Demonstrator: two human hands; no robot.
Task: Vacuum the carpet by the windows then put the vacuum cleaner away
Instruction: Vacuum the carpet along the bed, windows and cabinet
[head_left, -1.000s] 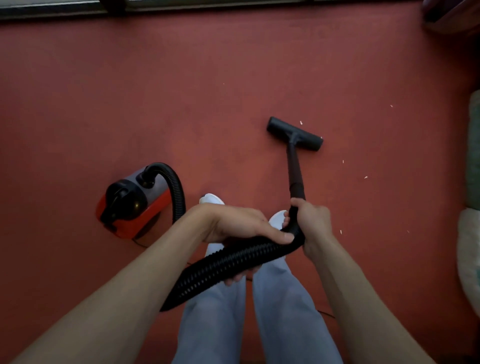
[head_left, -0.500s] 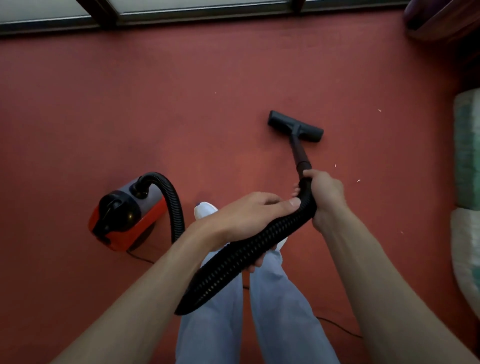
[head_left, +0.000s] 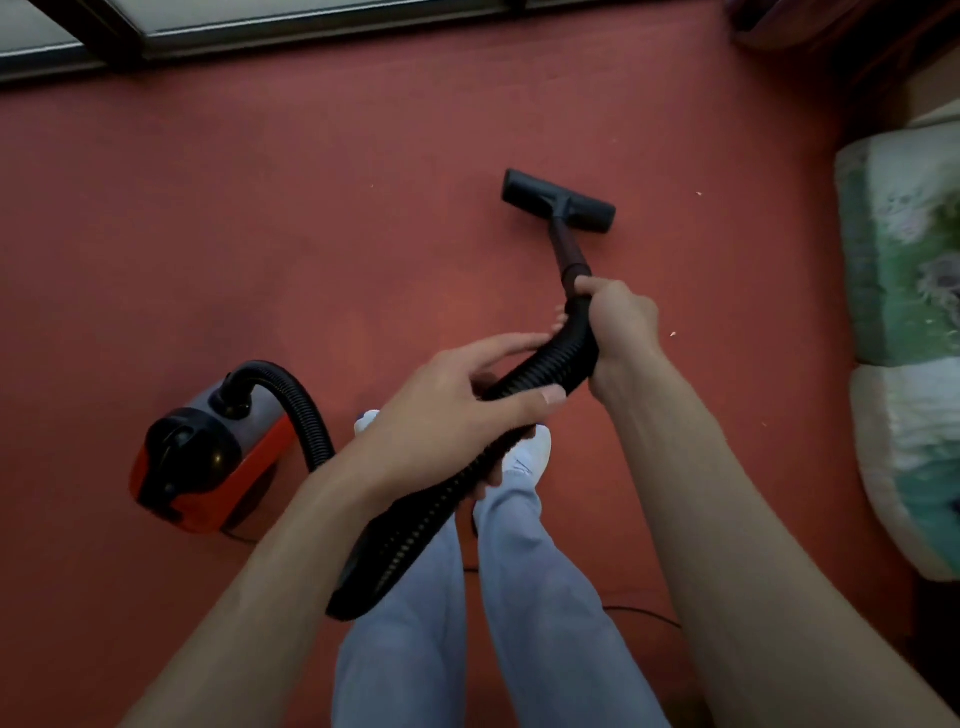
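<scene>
A small red and black canister vacuum cleaner (head_left: 202, 462) sits on the red carpet (head_left: 311, 218) at my left. Its black ribbed hose (head_left: 415, 525) loops up from the canister and runs across my legs to a dark wand (head_left: 569, 249). The flat black floor nozzle (head_left: 558, 200) rests on the carpet ahead of me. My right hand (head_left: 618, 332) is shut around the top of the hose where it meets the wand. My left hand (head_left: 457, 410) holds the hose lower down, fingers loosely wrapped.
Window frames (head_left: 208, 31) run along the top edge. A green and white patterned cushion or bedding (head_left: 909, 322) lies along the right side. Small pale crumbs (head_left: 673, 334) dot the carpet near the nozzle. A thin power cord (head_left: 644, 613) trails behind my legs.
The nozzle and wand have slid forward and to the right, toward the windows. Both hands moved forward with the hose. The canister stayed where it was.
</scene>
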